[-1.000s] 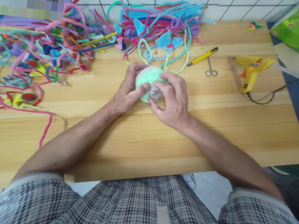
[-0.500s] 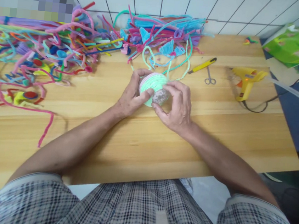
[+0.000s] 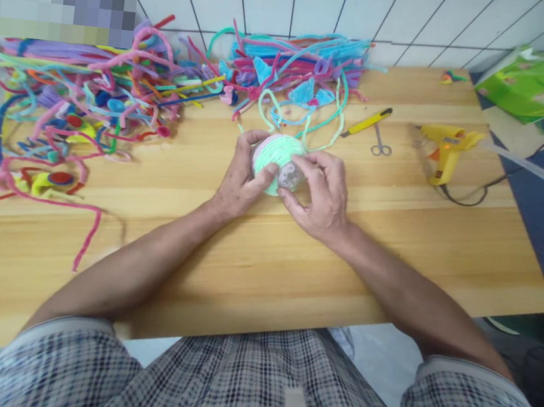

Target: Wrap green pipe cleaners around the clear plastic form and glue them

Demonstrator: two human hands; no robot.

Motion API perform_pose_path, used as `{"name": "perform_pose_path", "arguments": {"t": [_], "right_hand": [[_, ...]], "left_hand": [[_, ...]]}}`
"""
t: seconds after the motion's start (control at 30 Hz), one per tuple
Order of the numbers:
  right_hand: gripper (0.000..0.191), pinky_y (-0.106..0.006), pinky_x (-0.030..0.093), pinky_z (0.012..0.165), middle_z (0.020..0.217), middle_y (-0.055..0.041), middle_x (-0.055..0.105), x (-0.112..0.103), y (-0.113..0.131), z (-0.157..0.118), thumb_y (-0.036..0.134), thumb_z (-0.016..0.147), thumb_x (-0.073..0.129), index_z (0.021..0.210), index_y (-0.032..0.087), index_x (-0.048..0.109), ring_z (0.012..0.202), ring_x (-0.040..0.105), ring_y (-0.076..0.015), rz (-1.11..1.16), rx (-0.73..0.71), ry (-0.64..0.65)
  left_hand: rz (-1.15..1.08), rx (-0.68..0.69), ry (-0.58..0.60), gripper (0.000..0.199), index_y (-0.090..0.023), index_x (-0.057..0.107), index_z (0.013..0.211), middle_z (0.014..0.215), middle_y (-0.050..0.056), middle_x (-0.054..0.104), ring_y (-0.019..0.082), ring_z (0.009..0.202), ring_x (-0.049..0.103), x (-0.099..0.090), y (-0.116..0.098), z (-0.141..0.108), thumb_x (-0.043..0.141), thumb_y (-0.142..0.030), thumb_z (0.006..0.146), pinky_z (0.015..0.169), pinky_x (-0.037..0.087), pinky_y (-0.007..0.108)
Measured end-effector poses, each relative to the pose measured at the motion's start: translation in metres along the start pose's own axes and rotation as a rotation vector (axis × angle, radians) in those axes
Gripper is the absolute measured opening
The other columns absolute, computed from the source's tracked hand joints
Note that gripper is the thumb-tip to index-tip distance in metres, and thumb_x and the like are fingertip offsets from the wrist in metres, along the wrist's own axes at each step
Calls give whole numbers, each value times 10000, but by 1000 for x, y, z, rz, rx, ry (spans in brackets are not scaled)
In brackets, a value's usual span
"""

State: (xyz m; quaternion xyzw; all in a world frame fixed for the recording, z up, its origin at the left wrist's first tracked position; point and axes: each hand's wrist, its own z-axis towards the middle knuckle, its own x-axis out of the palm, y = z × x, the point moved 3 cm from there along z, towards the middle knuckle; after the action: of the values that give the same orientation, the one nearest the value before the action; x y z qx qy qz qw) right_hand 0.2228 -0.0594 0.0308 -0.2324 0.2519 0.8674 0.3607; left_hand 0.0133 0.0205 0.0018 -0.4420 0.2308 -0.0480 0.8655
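Between my two hands, just above the wooden table (image 3: 246,259), is a ball wrapped in mint-green pipe cleaners (image 3: 280,149), with a pale pink band on its left side. A bare greyish, mottled patch (image 3: 290,176) shows at its lower right. My left hand (image 3: 245,178) is closed round the ball's left side, thumb pressed on the green wrapping. My right hand (image 3: 321,189) grips the right side, its fingertips and thumb at the edges of the bare patch. Light green pipe cleaner loops (image 3: 268,109) lie just beyond the ball.
A heap of coloured pipe cleaners (image 3: 83,99) covers the table's left; a bundle (image 3: 302,54) lies at the back. Right of the ball are a yellow utility knife (image 3: 369,122), small scissors (image 3: 381,147) and a yellow glue gun (image 3: 447,151) with its cord. A green bag (image 3: 532,85) stands back right.
The camera view has shifted slightly. Both hands keep nearly the same hold on the ball, with only small finger movement on the right.
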Motion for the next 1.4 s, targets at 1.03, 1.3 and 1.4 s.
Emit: {"name": "perform_pose_path", "arguments": {"t": [1.03,1.3,1.4], "right_hand": [[602,-599,646,1138,1465,-182,802,7,-12,0,421,1103,734,1643,234,542,1357,775,-371,20,-32,-80],[590,-595,647,1113,1460,-169,812,7,-12,0,431,1113,724,1641,246,539,1338,784,-368,21,-35,-71],[609,-588,642,1127,1469,-162,813,6,-13,0,415,1098,756,1641,248,536,1347,782,-363,32,-57,-85]], "left_hand": [[87,6,-55,711,-255,502,1626,1574,155,613,345,1504,609,6,7,6,558,-778,1147,1343,496,560],[74,-29,-45,742,-251,464,1619,1580,167,593,353,1511,611,5,11,4,572,-800,1132,1346,514,579],[72,-17,-39,725,-263,440,1626,1593,166,576,347,1514,614,6,11,5,550,-792,1143,1349,514,575]]}}
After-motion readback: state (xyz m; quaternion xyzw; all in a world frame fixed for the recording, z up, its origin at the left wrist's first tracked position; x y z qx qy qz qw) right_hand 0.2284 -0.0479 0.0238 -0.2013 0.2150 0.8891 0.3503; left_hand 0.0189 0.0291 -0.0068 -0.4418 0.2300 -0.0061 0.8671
